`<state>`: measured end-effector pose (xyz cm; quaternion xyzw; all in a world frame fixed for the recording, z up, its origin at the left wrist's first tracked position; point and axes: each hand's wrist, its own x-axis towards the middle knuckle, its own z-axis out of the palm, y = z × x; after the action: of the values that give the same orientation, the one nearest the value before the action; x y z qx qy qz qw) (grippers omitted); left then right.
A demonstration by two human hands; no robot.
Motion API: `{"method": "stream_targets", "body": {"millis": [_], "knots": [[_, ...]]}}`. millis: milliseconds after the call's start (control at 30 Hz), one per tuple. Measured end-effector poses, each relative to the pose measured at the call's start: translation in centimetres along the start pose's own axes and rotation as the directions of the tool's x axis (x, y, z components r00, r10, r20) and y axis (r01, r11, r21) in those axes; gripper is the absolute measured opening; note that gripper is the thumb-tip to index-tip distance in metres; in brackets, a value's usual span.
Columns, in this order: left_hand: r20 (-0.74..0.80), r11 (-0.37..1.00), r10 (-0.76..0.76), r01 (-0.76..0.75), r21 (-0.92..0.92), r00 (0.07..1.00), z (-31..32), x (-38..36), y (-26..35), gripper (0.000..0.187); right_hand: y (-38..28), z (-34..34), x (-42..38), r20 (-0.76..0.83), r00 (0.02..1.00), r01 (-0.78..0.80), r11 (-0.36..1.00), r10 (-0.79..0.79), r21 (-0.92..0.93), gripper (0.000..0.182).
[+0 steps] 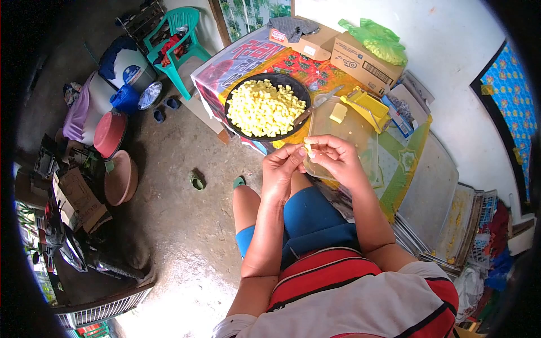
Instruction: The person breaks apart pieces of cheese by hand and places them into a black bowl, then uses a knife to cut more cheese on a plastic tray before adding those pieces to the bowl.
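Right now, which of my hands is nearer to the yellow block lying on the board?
Your right hand is nearer: it is just on your side of the yellow block. Your left hand is farther, to its left and closer to your body.

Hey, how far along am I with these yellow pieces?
Probably well along: cut pieces heap the pan. In hand, a small pale bit sits between the fingertips of your left hand and right hand. Apparently left: the larger block on the tray. I can't tell whether the green bag holds more.
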<state>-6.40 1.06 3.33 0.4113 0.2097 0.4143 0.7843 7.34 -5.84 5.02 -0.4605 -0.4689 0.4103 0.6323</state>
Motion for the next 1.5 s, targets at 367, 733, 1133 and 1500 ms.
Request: {"method": "stream_targets", "body": {"millis": [367,733,1133,1500], "knots": [[-0.004,1.000,0.022,-0.022,0.020,1.000,-0.5,0.3,-0.5,0.013,0.3,0.1,0.1,0.008,0.999,0.036,0.998,-0.036,-0.049,0.024],[-0.006,0.994,-0.068,0.067,-0.090,0.998,-0.7,0.2,-0.6,0.014,-0.4,-0.2,0.1,0.027,0.996,-0.087,0.992,0.085,0.095,0.025],[-0.121,0.964,-0.146,0.113,-0.240,0.982,-1.3,0.9,-1.5,0.019,6.3,-3.4,7.6,-0.198,0.970,0.062,0.931,-0.141,-0.359,0.022],[-0.229,0.952,-0.248,0.192,-0.240,0.941,-3.2,1.9,-3.2,0.018,13.7,-5.6,17.5,-0.191,0.981,-0.151,0.495,-0.032,-0.856,0.019]]}}
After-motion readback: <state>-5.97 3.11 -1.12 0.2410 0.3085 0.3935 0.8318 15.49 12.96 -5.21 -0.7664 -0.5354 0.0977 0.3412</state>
